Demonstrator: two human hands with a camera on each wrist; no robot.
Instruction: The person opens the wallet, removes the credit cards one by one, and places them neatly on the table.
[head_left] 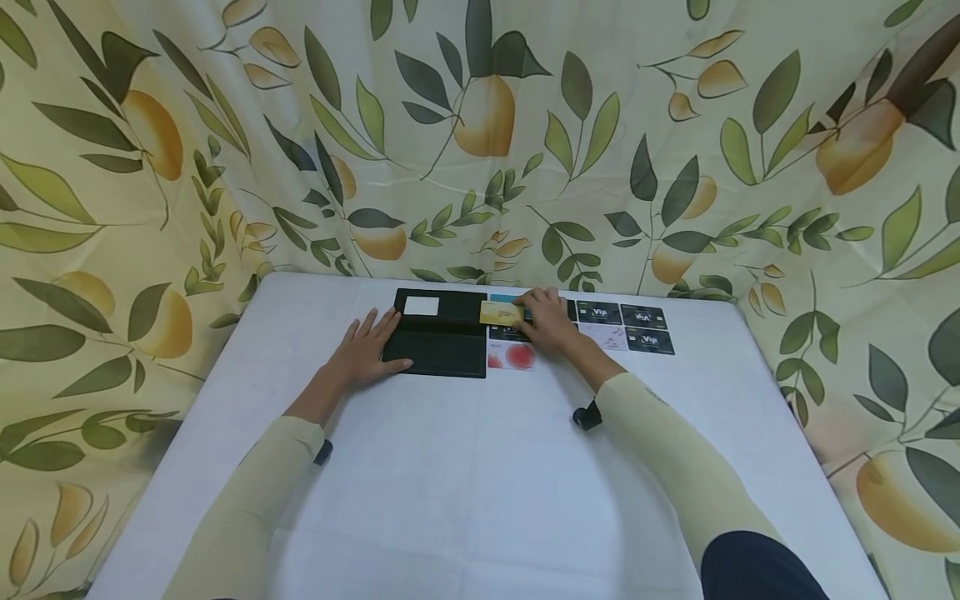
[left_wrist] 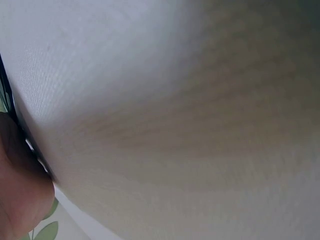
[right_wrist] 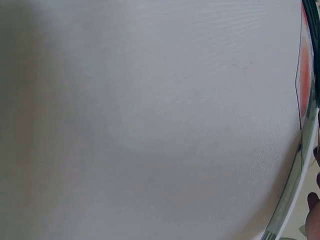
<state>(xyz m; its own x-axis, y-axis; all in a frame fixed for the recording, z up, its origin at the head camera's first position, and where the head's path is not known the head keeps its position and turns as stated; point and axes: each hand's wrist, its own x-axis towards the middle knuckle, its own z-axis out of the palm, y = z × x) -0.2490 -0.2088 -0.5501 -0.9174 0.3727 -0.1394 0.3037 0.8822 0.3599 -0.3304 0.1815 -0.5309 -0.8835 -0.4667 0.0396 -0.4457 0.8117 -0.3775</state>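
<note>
White table [head_left: 480, 467] (leaf-print curtain [head_left: 480, 125] behind)

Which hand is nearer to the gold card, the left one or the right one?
Right. The right hand pinches the gold card at its right end. The left hand rests flat on the left edge of the black wallet, away from the card.

A white cloth-covered table [head_left: 480, 467] stands before a cream fabric backdrop printed with green leaves and orange fruit [head_left: 480, 125]. Black "Vip" cards [head_left: 633, 327] lie in rows near its far right edge, a pale patterned card [head_left: 609, 337] among them.
</note>
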